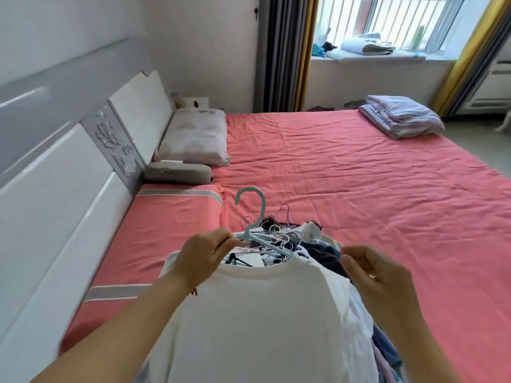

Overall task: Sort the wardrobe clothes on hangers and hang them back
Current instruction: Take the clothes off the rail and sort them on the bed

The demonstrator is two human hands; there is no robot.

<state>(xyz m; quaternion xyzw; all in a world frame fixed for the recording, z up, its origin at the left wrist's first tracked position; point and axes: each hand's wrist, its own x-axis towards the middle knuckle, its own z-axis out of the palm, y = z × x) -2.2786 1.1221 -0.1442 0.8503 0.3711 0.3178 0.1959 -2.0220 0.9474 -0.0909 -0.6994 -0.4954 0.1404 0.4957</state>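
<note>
A white T-shirt [257, 313] lies on top of a pile of clothes on hangers [318, 250] at the near edge of the bed. A light blue plastic hanger [253, 214] sticks up from the shirt's collar, hook upward. My left hand [201, 258] pinches the hanger's left arm at the collar. My right hand [378, 283] pinches the shirt's right shoulder, fingers curled on the cloth. Several thin wire hooks [282, 236] poke out of the pile just behind the blue hanger.
The bed has a pink sheet [345, 183]. Pillows [193, 136] lie against the white and grey headboard [69, 150] at left. A folded blanket [401, 117] sits at the far right corner. Curtains and a window sill with folded cloth are behind.
</note>
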